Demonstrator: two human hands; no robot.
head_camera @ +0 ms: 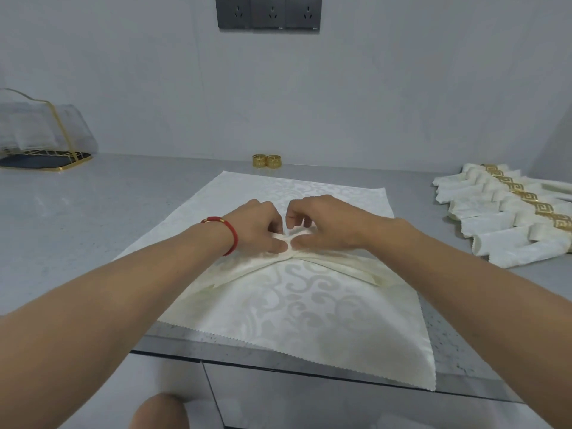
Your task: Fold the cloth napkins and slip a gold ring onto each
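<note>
napkin: big cream damask cloth napkin [297, 292] with a swirly woven pattern, spread flat on the grey speckled bench [93, 212], its zigzag-cut hem hanging a bit over the near edge

pleats: middle of the cloth is gathered into a narrow ridge, folds fanning out toward both side edges

left hand [260, 227]: fingers curled in tight, pinching the gathered ridge right at the centre; red cord bracelet [227, 232] on that wrist

right hand [322, 222]: same deal, fingers bent and thumb pressed in, pinching the ridge just beside the left hand, fingertips pretty much touching

rings: two small gold openwork napkin rings [266, 161] sitting side by side at the back edge of the bench, just beyond the napkin's far hem, not touching it

done pile: row of folded cream napkins with gold bands [507, 212] lined up overlapping along the right edge of the bench, well apart from the hands

holder: clear-panelled gold wire stand [46, 134] at the back left corner, some pale cloth inside, can't tell exactly what

wall: dark grey socket strip [268, 12] up above
</note>
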